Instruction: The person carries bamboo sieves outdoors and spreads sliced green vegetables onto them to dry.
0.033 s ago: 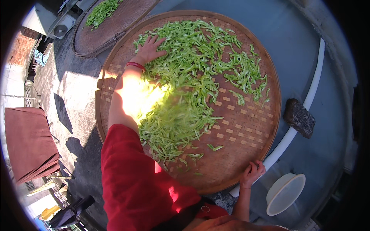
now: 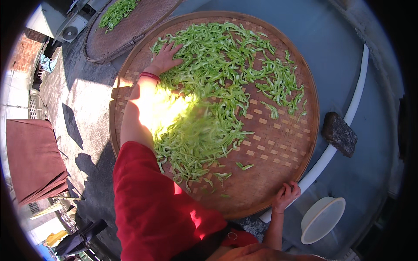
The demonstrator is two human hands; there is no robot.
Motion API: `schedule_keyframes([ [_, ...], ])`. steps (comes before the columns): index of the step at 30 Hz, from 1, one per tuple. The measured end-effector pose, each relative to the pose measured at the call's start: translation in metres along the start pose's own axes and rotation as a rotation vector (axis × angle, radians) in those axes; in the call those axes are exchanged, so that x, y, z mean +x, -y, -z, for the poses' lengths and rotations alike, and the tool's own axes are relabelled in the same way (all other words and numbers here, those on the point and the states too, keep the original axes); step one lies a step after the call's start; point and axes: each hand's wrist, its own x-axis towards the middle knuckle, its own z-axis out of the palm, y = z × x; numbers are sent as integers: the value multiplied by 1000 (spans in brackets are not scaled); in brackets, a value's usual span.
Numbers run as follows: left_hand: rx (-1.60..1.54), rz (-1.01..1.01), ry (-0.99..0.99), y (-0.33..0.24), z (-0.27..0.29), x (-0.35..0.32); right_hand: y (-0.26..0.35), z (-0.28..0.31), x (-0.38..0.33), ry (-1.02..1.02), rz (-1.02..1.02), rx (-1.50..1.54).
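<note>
A large round woven bamboo tray [image 2: 278, 163] holds many thin green vegetable strips [image 2: 213, 56], loosely heaped over its left and upper parts. My left hand [image 2: 164, 58], with a red band at the wrist, lies palm down on the strips near the far left rim. Its fingers are spread and nothing is gripped in them. At the near right edge, the curled fingers of my right hand [image 2: 285, 196] hold the tray's rim. Bright sunlight washes out my left forearm and some strips beside it.
A second woven tray [image 2: 130, 30] with green strips stands at the far left. On the right, a dark stone block [image 2: 339, 134] rests across a curved white pipe [image 2: 320, 165]. Near my right hand sits a white basin [image 2: 323, 220]. A brown cloth cover [image 2: 35, 161] is at the left.
My left hand has slid slightly left over the strips. My right hand stays at the rim, and the whole view has shifted a little.
</note>
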Motion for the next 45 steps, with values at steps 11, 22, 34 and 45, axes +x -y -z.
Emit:
schedule_keyframes([
  [11, -235, 172, -118, -12, 15, -114, 0, -1, 0, 3, 9, 9],
  [22, 198, 219, -252, 2, -11, -84, -1, -2, -3, -8, -8, -24],
  [34, -65, 188, -260, -231, -18, 106, 1, -1, 1, 0, -16, 45],
  [45, -237, -338, 56, -431, -31, 26, 1, -2, -1, -23, -68, 105],
])
